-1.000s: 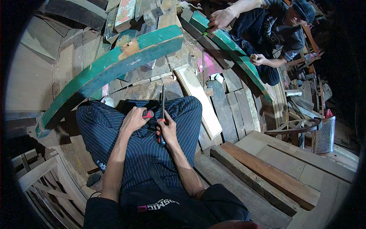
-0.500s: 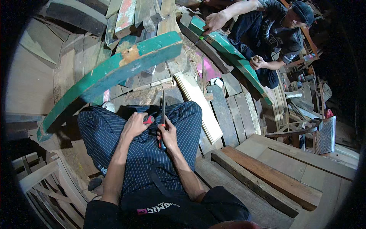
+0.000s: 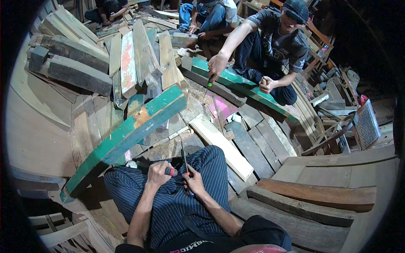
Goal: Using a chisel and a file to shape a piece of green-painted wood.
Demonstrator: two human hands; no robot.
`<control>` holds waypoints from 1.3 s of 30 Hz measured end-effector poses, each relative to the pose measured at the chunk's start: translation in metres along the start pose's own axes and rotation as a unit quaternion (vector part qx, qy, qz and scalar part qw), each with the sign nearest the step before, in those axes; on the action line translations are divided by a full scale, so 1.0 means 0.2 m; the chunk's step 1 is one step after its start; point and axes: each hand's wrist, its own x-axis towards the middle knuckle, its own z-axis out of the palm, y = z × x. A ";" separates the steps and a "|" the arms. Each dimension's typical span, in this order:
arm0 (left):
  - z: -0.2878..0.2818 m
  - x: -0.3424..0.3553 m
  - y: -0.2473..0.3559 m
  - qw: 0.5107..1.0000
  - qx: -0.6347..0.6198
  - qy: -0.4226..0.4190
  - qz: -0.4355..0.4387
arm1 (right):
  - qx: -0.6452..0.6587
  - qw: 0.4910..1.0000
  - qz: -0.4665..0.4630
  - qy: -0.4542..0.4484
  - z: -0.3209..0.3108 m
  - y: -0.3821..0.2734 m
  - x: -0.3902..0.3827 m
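Observation:
Over my lap, my left hand (image 3: 157,175) is closed around a red-and-grey handle (image 3: 171,171); the rest of that tool cannot be made out. Beside it my right hand (image 3: 193,182) grips a hand tool with a red-and-blue handle (image 3: 190,193) and a long, thin metal shaft (image 3: 184,154) pointing away from me. Whether it is a file or a screwdriver, I cannot tell. A curved green wooden beam (image 3: 122,139), with a patch of bare wood, slants past my left knee, apart from both hands.
Across from me, a person (image 3: 276,46) in a cap holds a green-handled tool (image 3: 209,82) by another green beam (image 3: 253,89). Stacked timber (image 3: 139,59) lies ahead, a pale board (image 3: 221,147) by my right knee, and planks (image 3: 316,194) on the right. Other people sit farther back.
My view has tilted up and shifted, bringing more people and timber into sight at the back. Both hands keep their hold on the tools, close together over my lap.

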 end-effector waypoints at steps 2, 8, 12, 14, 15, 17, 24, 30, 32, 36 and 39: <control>-0.01 -0.01 -0.05 0.999 -0.035 -0.024 -0.009 | -0.007 1.000 0.005 0.004 0.01 -0.03 -0.01; 0.08 -0.08 -0.07 0.993 -0.062 -0.101 -0.027 | -0.041 0.999 0.005 0.013 0.04 -0.07 -0.01; 0.07 -0.05 -0.09 0.989 -0.054 -0.068 -0.121 | -0.033 0.999 -0.009 0.009 0.03 -0.03 0.02; 0.07 -0.06 -0.09 0.983 -0.027 -0.053 -0.171 | -0.037 0.999 -0.014 0.000 0.02 -0.01 0.02; 0.08 -0.06 -0.09 0.983 -0.026 -0.051 -0.173 | -0.033 0.999 -0.018 0.006 0.02 0.00 0.02; 0.07 -0.07 -0.08 0.986 -0.036 -0.037 -0.158 | -0.031 0.999 -0.018 0.005 0.03 -0.02 0.00; -0.01 -0.12 -0.01 0.999 0.012 0.016 0.041 | -0.040 0.999 -0.034 0.011 0.05 -0.01 -0.03; 0.06 -0.02 -0.08 0.980 -0.082 -0.060 -0.172 | -0.004 0.999 -0.035 -0.003 0.01 -0.05 0.03; 0.08 -0.04 -0.12 0.994 -0.034 -0.033 -0.102 | 0.006 1.000 -0.011 0.007 0.03 -0.09 0.01; 0.05 -0.07 -0.09 0.997 0.028 -0.066 -0.016 | -0.010 1.000 0.001 0.001 0.05 -0.07 0.01; 0.06 -0.09 -0.10 0.995 0.057 -0.075 -0.040 | 0.004 1.000 0.017 0.005 0.06 -0.07 0.00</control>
